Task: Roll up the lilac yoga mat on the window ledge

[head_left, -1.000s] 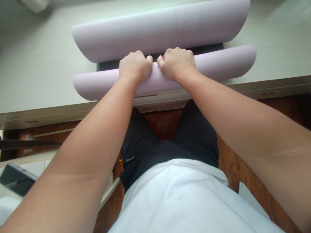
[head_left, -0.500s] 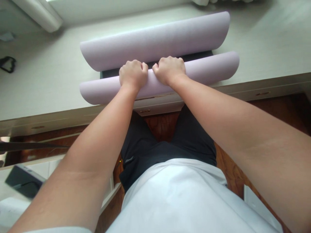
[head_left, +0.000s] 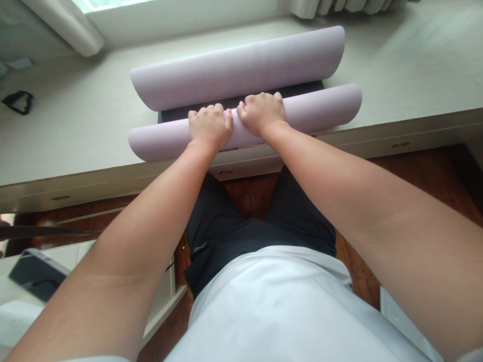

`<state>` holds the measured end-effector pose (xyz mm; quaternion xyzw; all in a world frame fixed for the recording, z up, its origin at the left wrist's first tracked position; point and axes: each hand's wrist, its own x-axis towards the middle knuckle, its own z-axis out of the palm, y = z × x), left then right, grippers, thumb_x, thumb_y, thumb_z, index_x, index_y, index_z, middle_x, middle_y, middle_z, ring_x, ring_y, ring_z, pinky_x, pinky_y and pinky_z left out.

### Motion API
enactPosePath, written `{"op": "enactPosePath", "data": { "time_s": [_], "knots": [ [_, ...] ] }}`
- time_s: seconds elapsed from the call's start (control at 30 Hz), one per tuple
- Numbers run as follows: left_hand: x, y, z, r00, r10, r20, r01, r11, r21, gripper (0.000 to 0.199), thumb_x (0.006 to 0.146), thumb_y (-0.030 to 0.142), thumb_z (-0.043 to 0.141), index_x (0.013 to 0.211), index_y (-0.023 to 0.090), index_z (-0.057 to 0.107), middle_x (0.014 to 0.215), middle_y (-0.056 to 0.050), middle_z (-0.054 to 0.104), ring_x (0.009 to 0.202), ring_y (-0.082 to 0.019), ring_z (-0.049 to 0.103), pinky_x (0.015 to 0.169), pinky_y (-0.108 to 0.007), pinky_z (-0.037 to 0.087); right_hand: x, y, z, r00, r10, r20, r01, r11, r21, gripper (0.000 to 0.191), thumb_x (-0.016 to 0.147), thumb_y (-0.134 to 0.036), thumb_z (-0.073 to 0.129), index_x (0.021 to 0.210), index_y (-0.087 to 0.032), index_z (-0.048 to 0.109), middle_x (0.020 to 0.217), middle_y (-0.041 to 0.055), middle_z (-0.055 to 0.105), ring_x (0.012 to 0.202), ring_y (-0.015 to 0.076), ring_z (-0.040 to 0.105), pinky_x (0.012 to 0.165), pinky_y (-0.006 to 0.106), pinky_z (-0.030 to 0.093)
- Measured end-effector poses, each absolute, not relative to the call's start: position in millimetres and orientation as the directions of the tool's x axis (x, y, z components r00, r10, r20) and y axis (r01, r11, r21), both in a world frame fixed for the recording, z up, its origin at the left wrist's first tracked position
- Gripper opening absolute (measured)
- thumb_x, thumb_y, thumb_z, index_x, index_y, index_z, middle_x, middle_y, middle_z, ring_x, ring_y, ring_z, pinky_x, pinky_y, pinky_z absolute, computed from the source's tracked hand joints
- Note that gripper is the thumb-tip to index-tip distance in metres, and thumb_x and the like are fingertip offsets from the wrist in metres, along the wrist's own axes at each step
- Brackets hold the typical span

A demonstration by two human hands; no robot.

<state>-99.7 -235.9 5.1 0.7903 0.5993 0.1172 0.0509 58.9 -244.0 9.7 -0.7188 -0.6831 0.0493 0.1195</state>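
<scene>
A lilac mat (head_left: 320, 106) lies across the pale ledge, curled into two parallel rolls with a dark strip (head_left: 302, 90) showing between them. My left hand (head_left: 210, 125) rests over the middle of the near roll, its fingers bent over the top and far side. Close beside it on the right, my right hand (head_left: 262, 114) grips the same roll with curled fingers. A small gap separates the two thumbs. The far roll (head_left: 237, 68) lies beyond both hands, untouched. My fingertips are hidden behind the near roll.
The pale ledge (head_left: 75, 125) has drawers along its front edge. A black loop-shaped item (head_left: 18, 102) lies at its left end. Curtains (head_left: 320, 6) hang at the back. At lower left, a dark flat device (head_left: 37, 274) sits on a white surface. The floor (head_left: 422, 176) is reddish wood.
The view has shifted slightly, showing more window and curtain. The fingers of my left hand look a little less tightly curled. Both hands stay on the near roll.
</scene>
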Motion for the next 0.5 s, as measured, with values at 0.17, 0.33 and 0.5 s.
{"op": "enactPosePath", "data": {
  "time_s": [0.17,0.33,0.5],
  "knots": [
    [-97.4,-238.8,4.2,0.226,0.971,0.083,0.932,-0.240,0.272,0.092,0.083,0.085,0.009,0.133,0.034,0.067,0.114,-0.009,0.076,0.141,-0.040,0.042,0.112,-0.061,0.017,62.9,-242.9,7.9,0.049,0.991,0.126,0.987,-0.029,-0.157,0.060,0.103,-0.049,0.025,0.118,-0.021,0.077,0.122,0.0165,0.073,0.114,0.0319,0.065,0.104,0.050,0.042],
    [-93.8,-232.4,6.2,0.198,0.978,0.061,0.935,-0.207,0.286,0.091,0.085,0.083,0.010,0.136,0.031,0.065,0.115,-0.005,0.077,0.138,-0.036,0.045,0.114,-0.057,0.017,65.5,-239.0,13.6,0.095,0.990,0.100,0.987,-0.081,-0.138,0.057,0.101,-0.049,0.026,0.118,-0.026,0.076,0.123,0.0135,0.074,0.114,0.0320,0.067,0.102,0.050,0.047],
    [-90.9,-222.2,10.6,0.196,0.979,0.046,0.918,-0.200,0.343,0.086,0.081,0.087,0.023,0.127,0.033,0.071,0.105,-0.006,0.078,0.140,-0.040,0.043,0.113,-0.060,0.019,72.4,-230.2,17.9,0.108,0.994,-0.024,0.926,-0.109,-0.362,0.057,0.096,-0.059,0.034,0.105,-0.024,0.077,0.106,0.0170,0.075,0.122,0.0352,0.061,0.104,0.052,0.041]
  ]
}}
